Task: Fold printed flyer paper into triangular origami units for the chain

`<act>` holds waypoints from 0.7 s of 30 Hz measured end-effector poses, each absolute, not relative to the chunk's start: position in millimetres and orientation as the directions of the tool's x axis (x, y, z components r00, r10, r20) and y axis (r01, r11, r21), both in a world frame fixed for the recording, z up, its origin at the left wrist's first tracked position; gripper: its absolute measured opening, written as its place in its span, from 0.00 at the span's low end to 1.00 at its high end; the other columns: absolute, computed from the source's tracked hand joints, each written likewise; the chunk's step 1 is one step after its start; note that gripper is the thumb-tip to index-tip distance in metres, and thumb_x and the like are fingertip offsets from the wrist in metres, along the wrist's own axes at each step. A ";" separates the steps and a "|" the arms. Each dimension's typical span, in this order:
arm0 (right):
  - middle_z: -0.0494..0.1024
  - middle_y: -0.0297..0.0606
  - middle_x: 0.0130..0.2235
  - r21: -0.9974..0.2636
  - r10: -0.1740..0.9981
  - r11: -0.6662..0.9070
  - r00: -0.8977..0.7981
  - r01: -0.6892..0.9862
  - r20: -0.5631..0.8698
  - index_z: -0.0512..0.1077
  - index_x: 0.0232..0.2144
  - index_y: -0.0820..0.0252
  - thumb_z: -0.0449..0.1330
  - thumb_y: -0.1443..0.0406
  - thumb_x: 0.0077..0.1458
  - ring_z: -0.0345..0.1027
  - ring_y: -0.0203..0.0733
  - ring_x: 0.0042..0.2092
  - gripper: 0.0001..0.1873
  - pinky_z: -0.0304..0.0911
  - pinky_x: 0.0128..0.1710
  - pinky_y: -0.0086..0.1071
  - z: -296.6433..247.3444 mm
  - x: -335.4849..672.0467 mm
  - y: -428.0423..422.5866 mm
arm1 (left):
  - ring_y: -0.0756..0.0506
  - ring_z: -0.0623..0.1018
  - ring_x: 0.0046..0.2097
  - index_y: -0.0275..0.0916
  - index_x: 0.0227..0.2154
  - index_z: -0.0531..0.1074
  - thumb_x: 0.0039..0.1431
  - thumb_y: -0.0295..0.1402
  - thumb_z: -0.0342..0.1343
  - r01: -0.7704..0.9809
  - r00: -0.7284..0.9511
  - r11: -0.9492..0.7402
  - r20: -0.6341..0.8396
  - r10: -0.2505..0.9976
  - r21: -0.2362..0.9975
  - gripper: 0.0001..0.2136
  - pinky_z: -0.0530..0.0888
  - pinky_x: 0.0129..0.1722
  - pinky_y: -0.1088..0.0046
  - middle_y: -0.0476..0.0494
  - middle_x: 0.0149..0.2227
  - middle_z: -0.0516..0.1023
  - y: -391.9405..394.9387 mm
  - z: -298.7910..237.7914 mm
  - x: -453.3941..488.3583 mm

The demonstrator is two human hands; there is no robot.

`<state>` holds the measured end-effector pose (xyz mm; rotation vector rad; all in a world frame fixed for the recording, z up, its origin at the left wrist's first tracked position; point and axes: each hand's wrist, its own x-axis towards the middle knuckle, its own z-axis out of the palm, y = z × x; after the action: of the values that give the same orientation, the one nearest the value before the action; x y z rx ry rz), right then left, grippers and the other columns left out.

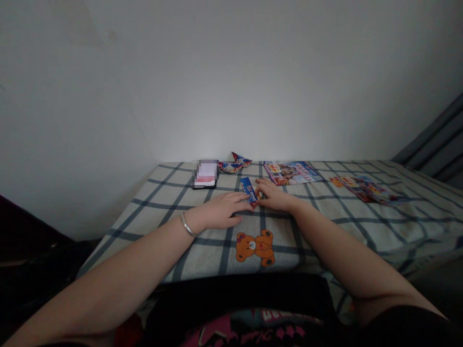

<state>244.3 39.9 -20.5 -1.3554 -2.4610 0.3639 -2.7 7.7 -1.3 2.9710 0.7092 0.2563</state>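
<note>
A narrow folded strip of blue and red printed paper (249,189) lies on the checked bed sheet (155,202). My left hand (221,211), with a silver bangle on the wrist, lies flat on the sheet, its fingers stretched out and touching the strip's near end. My right hand (274,195) rests on the strip's right side with its fingers spread and pressing on it. Neither hand lifts the paper.
A phone (205,174) lies behind my left hand. A folded paper figure (235,164) sits by the wall. Two colourful printed sheets (292,172) (367,188) lie to the right. An orange bear print (256,246) marks the sheet. A white wall rises behind the bed.
</note>
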 end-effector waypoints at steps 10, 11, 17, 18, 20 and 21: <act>0.63 0.52 0.62 -0.368 0.833 0.553 -0.509 0.748 0.216 0.70 0.36 0.60 0.59 0.69 0.55 0.50 0.50 0.67 0.04 0.45 0.66 0.51 -22.0 247.5 41.8 | 0.40 0.62 0.65 0.44 0.53 0.70 0.61 0.30 0.54 0.419 0.888 -0.901 0.158 0.432 0.110 0.17 0.59 0.64 0.59 0.41 0.65 0.60 8.1 -1.7 -4.5; 0.63 0.52 0.62 -0.373 0.829 0.559 -0.512 0.740 0.226 0.70 0.37 0.60 0.59 0.69 0.55 0.52 0.50 0.66 0.05 0.47 0.65 0.50 -22.4 247.9 41.5 | 0.40 0.62 0.65 0.44 0.53 0.70 0.61 0.31 0.54 0.410 0.891 -0.905 0.165 0.423 0.112 0.17 0.60 0.64 0.59 0.41 0.65 0.60 8.3 -2.0 -4.9; 0.72 0.46 0.54 -0.366 0.743 0.669 -0.592 0.647 0.311 0.70 0.41 0.59 0.57 0.73 0.54 0.64 0.46 0.58 0.11 0.57 0.60 0.46 -19.7 245.7 37.4 | 0.41 0.63 0.64 0.42 0.55 0.68 0.64 0.38 0.52 0.408 0.886 -0.908 0.200 0.419 0.093 0.18 0.60 0.64 0.60 0.38 0.63 0.63 11.1 -7.7 -6.1; 0.73 0.46 0.53 -0.357 0.731 0.683 -0.604 0.638 0.318 0.70 0.42 0.60 0.56 0.73 0.54 0.65 0.46 0.57 0.12 0.58 0.59 0.45 -18.7 244.6 36.4 | 0.41 0.63 0.64 0.41 0.56 0.67 0.64 0.39 0.52 0.420 0.878 -0.903 0.210 0.429 0.087 0.19 0.60 0.64 0.60 0.38 0.63 0.63 11.9 -9.3 -6.1; 0.73 0.47 0.53 -0.338 0.717 0.697 -0.617 0.633 0.324 0.70 0.43 0.61 0.56 0.72 0.55 0.66 0.46 0.56 0.12 0.59 0.58 0.43 -16.8 242.5 34.2 | 0.41 0.64 0.63 0.40 0.57 0.65 0.65 0.40 0.52 0.438 0.864 -0.896 0.239 0.443 0.076 0.21 0.60 0.63 0.60 0.37 0.62 0.65 13.3 -12.1 -5.8; 0.74 0.47 0.52 -0.334 0.715 0.700 -0.620 0.632 0.325 0.70 0.43 0.61 0.57 0.72 0.55 0.66 0.46 0.55 0.12 0.60 0.58 0.43 -15.9 241.5 33.0 | 0.40 0.65 0.62 0.39 0.58 0.65 0.64 0.40 0.52 0.441 0.859 -0.894 0.254 0.444 0.071 0.21 0.61 0.63 0.60 0.37 0.61 0.65 13.5 -12.8 -5.5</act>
<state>241.5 33.0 -15.9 -1.0394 -2.4739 0.2594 -5.5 13.5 -12.8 3.0187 0.7191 0.4156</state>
